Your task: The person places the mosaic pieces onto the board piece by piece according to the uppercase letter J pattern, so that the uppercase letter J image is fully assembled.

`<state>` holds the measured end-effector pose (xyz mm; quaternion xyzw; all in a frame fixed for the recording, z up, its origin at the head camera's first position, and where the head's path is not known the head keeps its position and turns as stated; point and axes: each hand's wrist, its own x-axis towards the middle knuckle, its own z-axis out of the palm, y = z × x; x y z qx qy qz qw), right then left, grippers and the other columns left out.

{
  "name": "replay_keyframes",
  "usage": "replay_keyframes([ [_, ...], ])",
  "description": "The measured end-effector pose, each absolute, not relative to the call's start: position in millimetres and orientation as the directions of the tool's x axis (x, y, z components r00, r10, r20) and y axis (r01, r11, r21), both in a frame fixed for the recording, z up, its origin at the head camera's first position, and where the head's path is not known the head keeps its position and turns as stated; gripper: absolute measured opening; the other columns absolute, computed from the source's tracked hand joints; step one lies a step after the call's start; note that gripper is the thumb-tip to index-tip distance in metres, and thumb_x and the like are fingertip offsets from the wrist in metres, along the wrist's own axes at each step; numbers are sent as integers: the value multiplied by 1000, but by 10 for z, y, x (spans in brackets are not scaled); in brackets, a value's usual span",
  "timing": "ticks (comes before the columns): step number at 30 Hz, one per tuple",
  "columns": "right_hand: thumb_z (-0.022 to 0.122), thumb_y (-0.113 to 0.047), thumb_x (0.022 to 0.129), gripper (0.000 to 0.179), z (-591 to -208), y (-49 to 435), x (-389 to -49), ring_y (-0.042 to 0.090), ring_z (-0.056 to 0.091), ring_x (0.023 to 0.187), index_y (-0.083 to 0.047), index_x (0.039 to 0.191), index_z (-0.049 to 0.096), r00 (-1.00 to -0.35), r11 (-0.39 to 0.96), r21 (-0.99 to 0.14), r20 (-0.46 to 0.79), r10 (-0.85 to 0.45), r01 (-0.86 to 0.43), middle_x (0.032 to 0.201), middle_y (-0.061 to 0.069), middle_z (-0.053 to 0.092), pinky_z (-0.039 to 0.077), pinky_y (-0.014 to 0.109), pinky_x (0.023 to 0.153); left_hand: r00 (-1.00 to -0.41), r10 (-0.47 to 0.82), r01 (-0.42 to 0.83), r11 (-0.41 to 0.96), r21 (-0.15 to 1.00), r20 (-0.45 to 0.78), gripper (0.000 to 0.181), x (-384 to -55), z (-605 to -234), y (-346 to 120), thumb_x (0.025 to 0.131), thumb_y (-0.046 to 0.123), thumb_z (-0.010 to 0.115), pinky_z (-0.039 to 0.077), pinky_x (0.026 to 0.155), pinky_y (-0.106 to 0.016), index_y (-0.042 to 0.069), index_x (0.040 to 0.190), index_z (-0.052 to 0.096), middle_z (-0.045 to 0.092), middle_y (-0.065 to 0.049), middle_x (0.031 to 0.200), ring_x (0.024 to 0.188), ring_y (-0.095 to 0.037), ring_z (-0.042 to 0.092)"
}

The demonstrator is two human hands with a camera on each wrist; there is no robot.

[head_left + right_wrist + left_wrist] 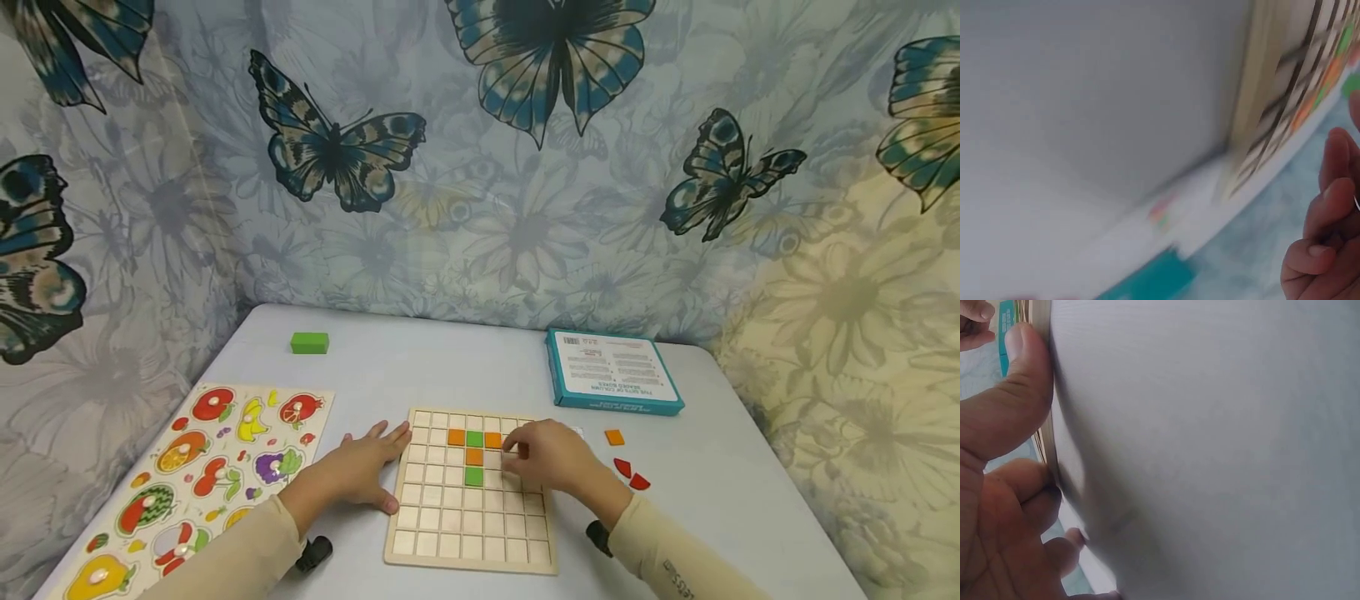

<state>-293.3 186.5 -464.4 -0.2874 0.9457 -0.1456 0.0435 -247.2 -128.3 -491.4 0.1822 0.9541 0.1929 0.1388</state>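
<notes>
A wooden grid board [435,546] lies flat at the front of the table. On it an orange square tile [456,437], a green square tile [475,439] and another orange tile [492,440] form a row. Below the row's middle come an orange tile [474,457] and a green tile [473,477]. My left hand [358,467] rests against the board's left edge, thumb and fingers spread. Over the board's right part hovers my right hand [551,457], bent fingertips beside the row's right orange tile. In the left wrist view its fingertips [986,312] stand apart, nothing visible between them.
Right of the board lie a loose orange tile [615,437] and two red pieces [622,468]. A teal-edged box [615,371] sits at the back right, a green block [310,343] at the back left. A fruit picture sheet [187,475] covers the left side, partly under the left sleeve.
</notes>
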Motion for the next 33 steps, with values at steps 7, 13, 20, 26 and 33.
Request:
replay_keyframes([
  [7, 74, -32, 86, 22, -4574, 2747, -3271, 12, 52, 66, -17, 102, 76, -956, 933, -235, -39, -289, -272, 78, -7, 60, 44, 31, 56, -902, 381, 277, 872, 404, -205, 108, -2458, -4892, -1271, 61, 41, 89, 17, 103, -74, 7, 151, 39, 27, -2, 159, 146, -36, 16],
  [13, 78, -34, 82, 40, -4655, 3265, -3338, 23, 57, 86, -12, 115, 72, -966, 953, -272, -182, -185, -131, 102, 6, 65, 51, 41, 70, -903, 371, 257, 872, 418, -218, 108, -2484, -4914, -1266, 61, 40, 89, 15, 104, -74, 9, 151, 38, 26, 0, 159, 146, -35, 14],
  [20, 75, -22, 83, 34, -4710, 3413, -3320, 28, 55, 93, -7, 112, 72, -962, 945, -308, -208, -178, -108, 104, 9, 64, 52, 44, 77, -901, 368, 244, 867, 434, -230, 108, -2491, -4923, -1258, 61, 39, 89, 13, 103, -74, 9, 151, 38, 25, 0, 160, 147, -35, 13],
  [26, 76, -26, 84, 35, -4732, 3472, -3297, 27, 56, 92, -4, 111, 71, -968, 943, -331, -222, -115, -36, 102, 8, 65, 53, 45, 78, -900, 368, 239, 865, 441, -233, 109, -2489, -4921, -1256, 60, 39, 89, 12, 103, -75, 9, 151, 38, 25, 0, 160, 147, -35, 12],
  [33, 79, -36, 81, 35, -4790, 3510, -3301, 22, 55, 82, -10, 103, 72, -974, 944, -326, -190, -124, -57, 92, 3, 63, 51, 37, 68, -899, 365, 230, 863, 449, -242, 109, -2484, -4928, -1255, 60, 39, 89, 10, 104, -74, 9, 152, 37, 24, 1, 160, 147, -35, 11],
])
